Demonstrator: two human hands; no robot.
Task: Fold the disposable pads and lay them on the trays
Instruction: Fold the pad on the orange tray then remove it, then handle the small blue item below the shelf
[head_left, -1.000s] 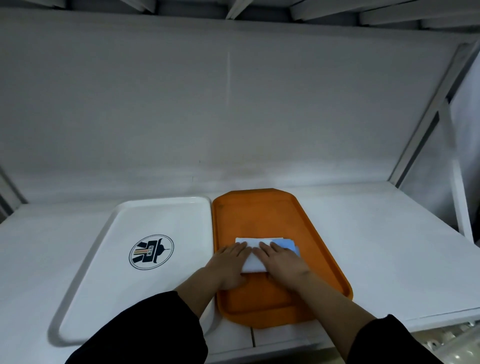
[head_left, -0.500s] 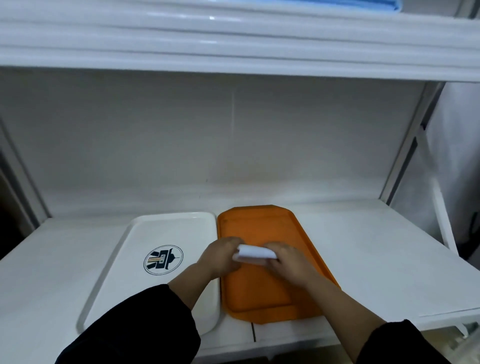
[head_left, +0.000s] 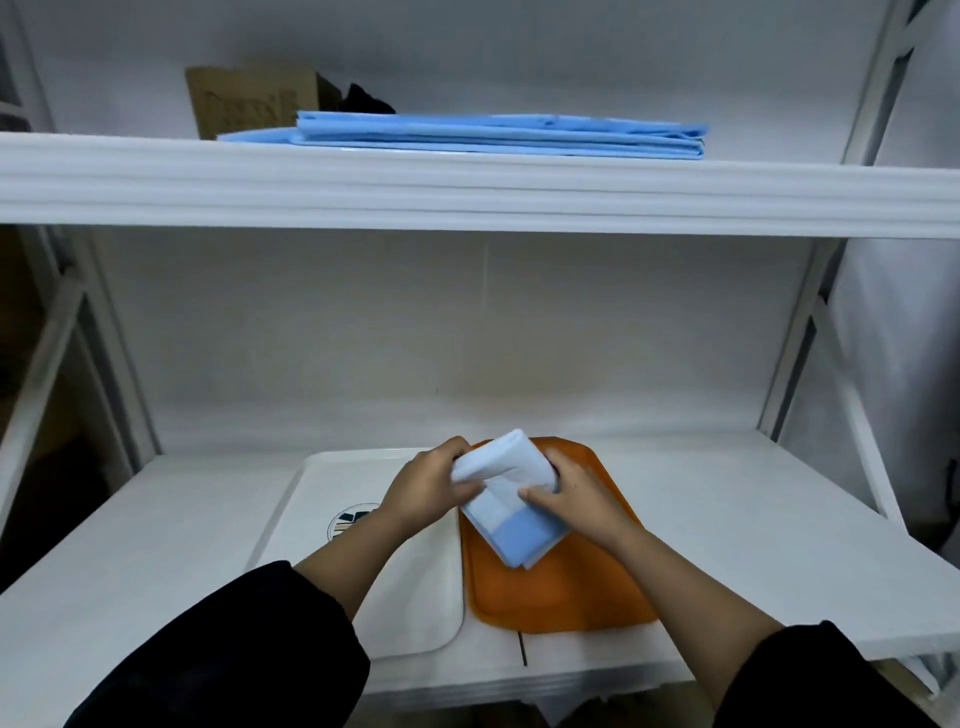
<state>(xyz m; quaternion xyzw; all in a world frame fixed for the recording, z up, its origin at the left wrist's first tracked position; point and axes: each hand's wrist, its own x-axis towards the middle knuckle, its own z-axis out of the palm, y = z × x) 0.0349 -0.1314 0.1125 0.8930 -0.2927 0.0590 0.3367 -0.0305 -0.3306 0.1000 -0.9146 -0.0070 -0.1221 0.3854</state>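
Head view showed the left hand (head_left: 431, 491) and right hand (head_left: 571, 499) gripping a folded disposable pad (head_left: 511, 499) above the orange tray (head_left: 566, 597); the white tray (head_left: 415, 597) at 9 o'clock seemingly bare; a blue pad stack (head_left: 498, 136) at 12 remained.

A white shelving unit (head_left: 467, 192) fills the view, its frame made of pale metal uprights (head_left: 795, 358) and slanted braces on both sides. Behind it stands a plain grey-white wall (head_left: 441, 332), dull and evenly lit, with a faint vertical seam near the middle. The lower shelf (head_left: 753, 525) is a smooth white board. To the left, past the frame, lies a dark, shadowed space (head_left: 36, 415). A brown cardboard box (head_left: 249, 104) sits at the back of the upper shelf.
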